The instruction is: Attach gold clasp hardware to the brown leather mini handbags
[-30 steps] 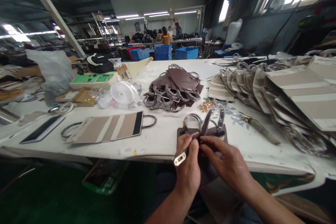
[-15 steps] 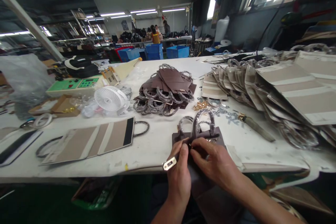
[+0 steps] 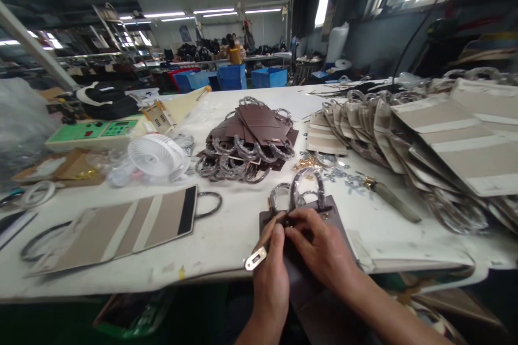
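Observation:
Both hands work on a dark brown bag piece (image 3: pixel 332 211) with wrapped ring handles (image 3: pixel 301 183) at the near edge of the white table (image 3: pixel 226 237). My left hand (image 3: pixel 271 275) grips the piece's left side with fingers closed, and a small gold metal plate (image 3: pixel 256 259) sticks out beside its thumb. My right hand (image 3: pixel 319 248) pinches the piece's top edge near the handles, fingertips meeting the left thumb.
A pile of brown bag pieces (image 3: pixel 246 140) lies mid-table, and beige pieces (image 3: pixel 404 129) fan out on the right. A flat beige panel (image 3: pixel 121 226), a white fan (image 3: pixel 151 156), a green device (image 3: pixel 97 130), gold fittings (image 3: pixel 307 161) and a tool (image 3: pixel 388 199) are around. People stand far back.
The view has shifted so everything sits further left and lower. Both hands stay closed on the brown piece, drawn a little closer together at its top edge.

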Motion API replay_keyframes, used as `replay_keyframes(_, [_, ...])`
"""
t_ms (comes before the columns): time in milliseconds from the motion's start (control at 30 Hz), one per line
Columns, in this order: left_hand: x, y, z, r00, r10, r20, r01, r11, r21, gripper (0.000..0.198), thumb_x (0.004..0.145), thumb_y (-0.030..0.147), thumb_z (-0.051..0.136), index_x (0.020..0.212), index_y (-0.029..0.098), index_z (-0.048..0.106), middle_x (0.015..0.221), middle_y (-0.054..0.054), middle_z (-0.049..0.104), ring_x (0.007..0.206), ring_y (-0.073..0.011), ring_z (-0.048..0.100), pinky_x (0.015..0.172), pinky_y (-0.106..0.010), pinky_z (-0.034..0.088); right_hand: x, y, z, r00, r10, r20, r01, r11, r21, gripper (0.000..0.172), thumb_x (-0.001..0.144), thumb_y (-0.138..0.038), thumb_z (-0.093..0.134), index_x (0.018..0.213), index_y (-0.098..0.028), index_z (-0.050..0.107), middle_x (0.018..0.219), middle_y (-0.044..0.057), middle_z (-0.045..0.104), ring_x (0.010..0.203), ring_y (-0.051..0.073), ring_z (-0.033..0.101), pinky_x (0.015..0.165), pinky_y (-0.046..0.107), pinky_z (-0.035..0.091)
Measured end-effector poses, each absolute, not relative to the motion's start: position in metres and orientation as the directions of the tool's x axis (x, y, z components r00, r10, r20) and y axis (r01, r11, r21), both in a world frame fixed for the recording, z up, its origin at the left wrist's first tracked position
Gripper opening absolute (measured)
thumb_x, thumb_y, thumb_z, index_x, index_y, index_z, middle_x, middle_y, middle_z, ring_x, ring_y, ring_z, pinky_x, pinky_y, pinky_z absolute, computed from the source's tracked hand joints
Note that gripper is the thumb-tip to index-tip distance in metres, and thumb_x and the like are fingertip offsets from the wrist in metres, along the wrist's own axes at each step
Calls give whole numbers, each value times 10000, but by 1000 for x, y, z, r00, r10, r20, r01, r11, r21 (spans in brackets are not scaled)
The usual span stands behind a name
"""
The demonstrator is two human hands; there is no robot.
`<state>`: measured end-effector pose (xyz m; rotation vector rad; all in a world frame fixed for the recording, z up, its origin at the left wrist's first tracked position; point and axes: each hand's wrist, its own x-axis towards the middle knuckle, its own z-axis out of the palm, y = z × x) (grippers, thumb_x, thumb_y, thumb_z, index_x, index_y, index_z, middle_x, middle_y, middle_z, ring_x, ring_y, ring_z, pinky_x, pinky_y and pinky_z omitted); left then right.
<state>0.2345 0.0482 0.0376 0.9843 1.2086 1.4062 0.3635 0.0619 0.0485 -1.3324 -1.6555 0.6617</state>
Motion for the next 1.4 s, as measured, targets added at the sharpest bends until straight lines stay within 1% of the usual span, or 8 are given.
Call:
replay_keyframes(100, [237,57,26,-182,971,-158,-345,88,934,469,913,551,707,1233,210,754,1321,-93,709,1316,-291,601,1189,-414,427,358,72,47,-67,953,295,379,298,-876,43,992,-247,614,977,-229,650,845,-2,712,745,167,667,718,256,490])
replay_keyframes(300, [227,96,21,-187,920,-345,-554,191,810,399,835,405,800,1152,165,765,1151,-86,772,1195,-286,688,1095,-402,525,390,89,66,-167,954,250,391,297,-871,152,994,-357,680,935,-224,724,796,-23,710,705,145,650,655,224,479])
replay_keyframes(400, [213,111,22,-250,860,-444,-579,235,781,252,901,313,726,1113,184,768,1147,-61,777,1165,-232,704,1091,-355,524,459,103,61,125,938,323,764,117,-635,256,1048,-419,569,988,-230,731,922,11,737,813,173,684,742,249,527])
replay_keyframes(533, [200,115,14,-146,856,-497,-483,377,791,314,868,335,771,1152,202,757,1157,-61,775,1096,-236,729,1053,-381,549,572,123,28,389,864,320,854,-208,-477,343,885,-248,678,1218,-171,698,1265,162,669,1121,334,633,967,438,488])
replay_keyframes(800, [187,115,16,-66,950,-307,-135,296,946,716,635,587,894,1197,176,730,1269,-94,746,1254,-332,656,983,-351,569,631,86,-35,296,934,200,909,-212,-358,389,874,-270,613,1253,-220,686,1115,99,695,1017,291,667,851,348,493])
replay_keyframes(1000, [187,117,25,-15,965,-261,59,261,963,764,680,617,839,1305,218,657,1262,-73,750,1216,-325,682,945,-351,593,647,106,-26,225,955,193,910,-135,-392,341,968,-406,578,1227,-225,705,1217,76,692,1044,237,676,901,286,499])
replay_keyframes(1167, [182,117,15,-101,981,-168,252,188,949,946,685,653,808,1451,179,519,1370,-145,669,1187,-346,683,934,-423,607,652,184,-13,278,946,167,906,-201,-372,291,992,-215,528,1197,-209,735,1276,96,679,1122,222,650,944,288,464])
replay_keyframes(1400, [175,94,39,-30,949,314,546,-247,800,513,912,493,651,1344,223,593,1366,-126,612,1178,-276,634,957,-452,588,659,228,-15,305,952,-12,901,-293,-320,217,980,-303,663,1073,-134,764,996,122,745,928,252,679,812,337,475])
